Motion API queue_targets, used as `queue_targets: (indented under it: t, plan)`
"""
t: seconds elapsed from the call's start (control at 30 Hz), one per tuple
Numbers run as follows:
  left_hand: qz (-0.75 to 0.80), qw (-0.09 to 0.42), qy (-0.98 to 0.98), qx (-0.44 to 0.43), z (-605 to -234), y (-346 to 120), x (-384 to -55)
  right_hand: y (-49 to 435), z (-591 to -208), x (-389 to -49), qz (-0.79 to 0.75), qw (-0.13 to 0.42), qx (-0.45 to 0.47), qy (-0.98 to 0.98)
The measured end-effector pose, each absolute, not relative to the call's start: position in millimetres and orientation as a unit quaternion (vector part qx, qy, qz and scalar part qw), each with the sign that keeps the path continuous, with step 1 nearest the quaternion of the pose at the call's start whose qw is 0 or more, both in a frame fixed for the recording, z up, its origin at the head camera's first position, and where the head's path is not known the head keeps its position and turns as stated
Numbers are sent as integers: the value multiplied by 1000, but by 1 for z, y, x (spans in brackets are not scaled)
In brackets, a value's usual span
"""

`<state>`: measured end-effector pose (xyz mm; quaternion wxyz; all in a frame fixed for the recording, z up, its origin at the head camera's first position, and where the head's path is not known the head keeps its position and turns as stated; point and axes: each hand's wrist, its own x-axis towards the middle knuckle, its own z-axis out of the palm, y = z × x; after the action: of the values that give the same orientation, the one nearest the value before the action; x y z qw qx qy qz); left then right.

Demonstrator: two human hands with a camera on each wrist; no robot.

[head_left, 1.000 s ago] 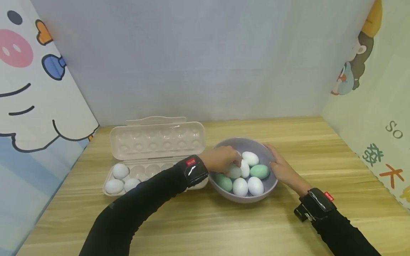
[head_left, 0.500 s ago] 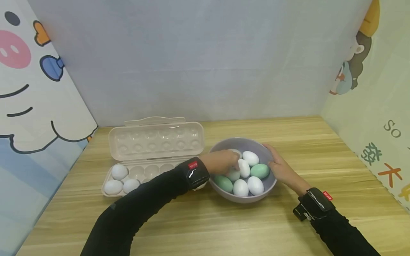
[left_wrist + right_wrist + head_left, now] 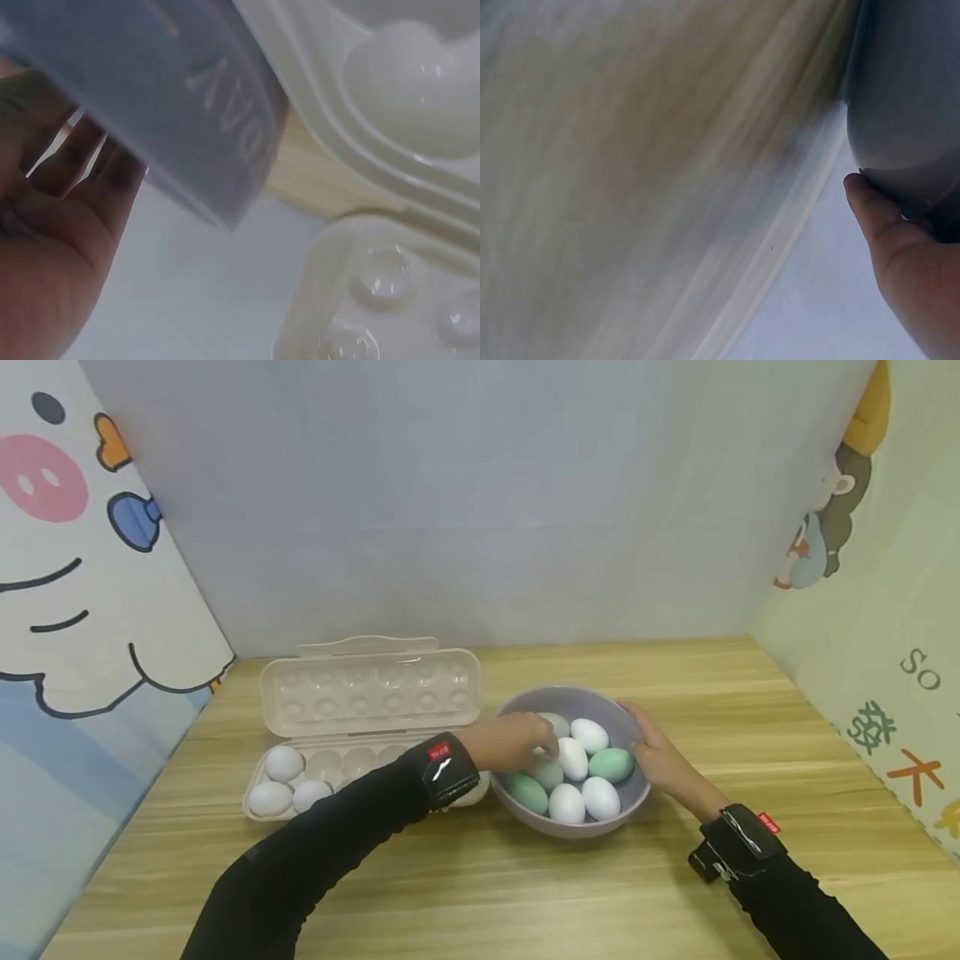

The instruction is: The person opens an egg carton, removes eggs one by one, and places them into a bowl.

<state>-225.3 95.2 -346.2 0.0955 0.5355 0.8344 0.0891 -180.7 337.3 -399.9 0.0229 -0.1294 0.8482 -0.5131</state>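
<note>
A grey-purple bowl (image 3: 577,831) holds several white, green and pale eggs. My left hand (image 3: 510,742) reaches over its left rim, fingers pointing down at a pale grey-green egg (image 3: 547,774); whether they grip it I cannot tell. In the left wrist view the bowl wall (image 3: 172,97) hides the fingertips of the left hand (image 3: 52,217). Close to those fingers lie a white egg (image 3: 573,760) and a green egg (image 3: 527,793). My right hand (image 3: 663,764) holds the bowl's right rim; the thumb (image 3: 874,210) lies against the wall in the right wrist view.
Left of the bowl stands an open egg carton (image 3: 371,693), lid tipped back. White eggs (image 3: 285,763) sit in its left cups, and my left forearm (image 3: 352,818) crosses over its front. A grey backdrop (image 3: 480,510) rises behind the wooden table (image 3: 480,893).
My left hand has drawn slightly back to the left within the bowl, uncovering more of a pale egg at the back. The right hand keeps its hold on the rim.
</note>
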Motion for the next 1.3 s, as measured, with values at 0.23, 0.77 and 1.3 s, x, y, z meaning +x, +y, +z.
queue_targets:
  t: [0.23,0.77,1.3]
  plan:
    - [123,65,865,481,-325,32,-216,336,-400,-179,-513,31,-126,848]
    - [28,120,951,285,-337,-128,-203,337,-398,-178,-497,24,-135,857]
    - [36,176,958,224,-344,-129,-198,337,-398,-179,-503,21,-135,854]
